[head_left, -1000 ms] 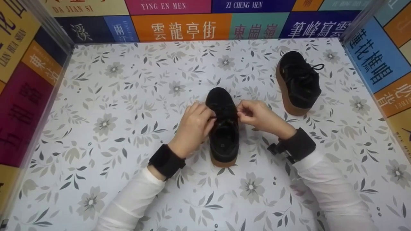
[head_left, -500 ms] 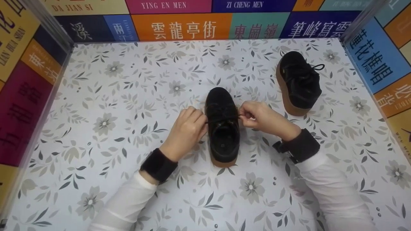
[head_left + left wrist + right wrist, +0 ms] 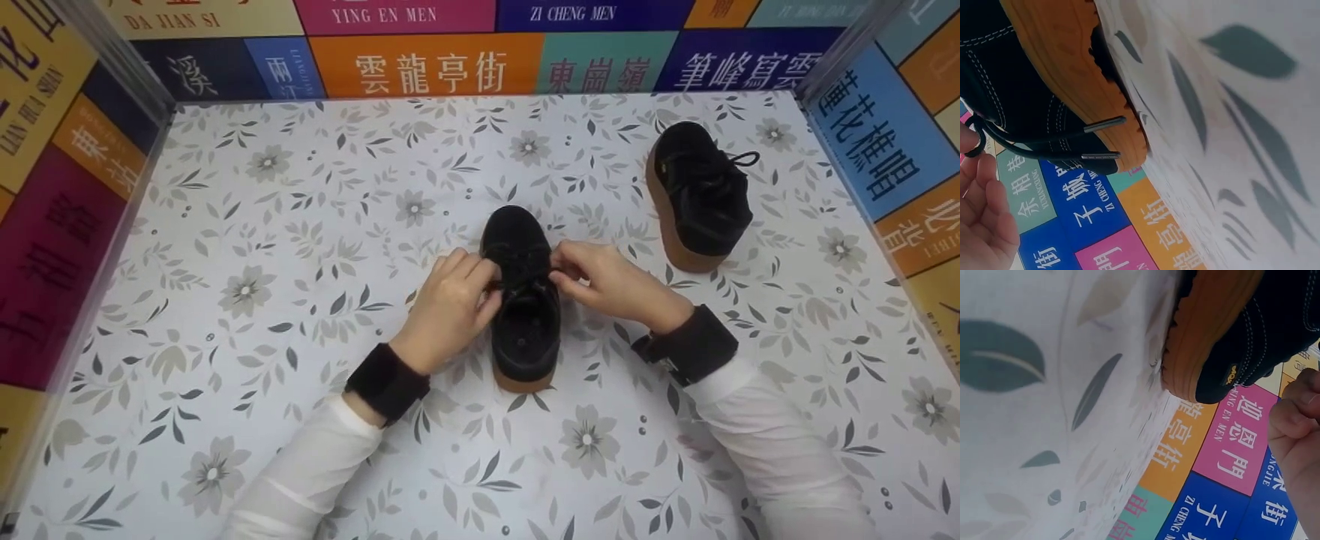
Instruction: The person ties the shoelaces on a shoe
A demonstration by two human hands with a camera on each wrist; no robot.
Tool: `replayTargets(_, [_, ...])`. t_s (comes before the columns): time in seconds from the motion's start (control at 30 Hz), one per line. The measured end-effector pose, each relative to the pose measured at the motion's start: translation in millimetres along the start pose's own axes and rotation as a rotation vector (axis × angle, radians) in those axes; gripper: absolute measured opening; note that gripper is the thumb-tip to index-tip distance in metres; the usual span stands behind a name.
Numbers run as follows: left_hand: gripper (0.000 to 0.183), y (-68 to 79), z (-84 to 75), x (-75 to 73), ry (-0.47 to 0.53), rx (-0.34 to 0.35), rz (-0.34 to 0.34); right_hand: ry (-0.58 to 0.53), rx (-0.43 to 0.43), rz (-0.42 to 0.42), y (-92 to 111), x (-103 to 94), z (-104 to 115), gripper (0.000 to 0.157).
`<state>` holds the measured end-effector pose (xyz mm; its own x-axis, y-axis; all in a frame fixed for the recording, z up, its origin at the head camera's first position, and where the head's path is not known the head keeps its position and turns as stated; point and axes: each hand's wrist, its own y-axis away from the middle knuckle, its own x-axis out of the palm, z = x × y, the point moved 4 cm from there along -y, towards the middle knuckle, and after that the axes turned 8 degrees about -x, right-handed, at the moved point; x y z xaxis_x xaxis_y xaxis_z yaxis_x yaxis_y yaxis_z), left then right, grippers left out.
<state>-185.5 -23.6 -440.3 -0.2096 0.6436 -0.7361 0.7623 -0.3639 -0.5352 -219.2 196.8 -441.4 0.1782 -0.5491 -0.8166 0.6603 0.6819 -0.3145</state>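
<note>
A black shoe [image 3: 517, 232] with a tan gum sole stands toe away from me near the middle of the table. On its left side my left hand [image 3: 450, 307] pinches a loop of black shoelace [image 3: 981, 138], seen at the edge of the left wrist view. Two lace ends with metal tips [image 3: 1103, 125] hang down over the sole. My right hand [image 3: 611, 281] is at the shoe's right side, fingers curled at the laces. In the right wrist view its fingertips meet near the frame's edge, and the lace between them is mostly hidden.
A second black shoe [image 3: 701, 195], with a lace loop sticking out on its right, stands at the back right. A white tabletop [image 3: 247, 360] with a leaf and flower print lies under both shoes. Colourful panels with lettering [image 3: 427, 64] wall the back and sides.
Both hands drew slightly apart at half a second ago, with the lace pulled outward, and are now back closer to the shoe. Neither shoe has visibly moved.
</note>
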Motion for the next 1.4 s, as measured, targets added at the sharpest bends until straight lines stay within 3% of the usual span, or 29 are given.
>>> replayTargets(0.17, [0.012,-5.5,-6.4,5.0,-0.017,0.03,0.013,0.059,-0.008,0.063,-2.8,3.4,3.3,0.014])
replayTargets(0.33, [0.009,-8.4,-10.4,3.0,-0.009,0.076,-0.028,0.122,-0.067,0.086,-7.6,0.3,8.8,0.017])
replayTargets(0.7, [0.007,-3.1,-3.4,-9.6,-0.088,0.179,-0.108,0.174,-0.252,0.054,-1.4,-16.2,7.9,0.012])
replayTargets(1.03, [0.005,-0.7,5.8,-16.6,-0.179,0.271,-0.098,0.147,-0.338,0.02,5.9,-21.0,4.3,0.014])
replayTargets(1.4, [0.004,7.7,16.0,-13.0,-0.244,0.291,-0.049,0.093,-0.38,-0.02,12.6,-11.9,-7.1,0.024])
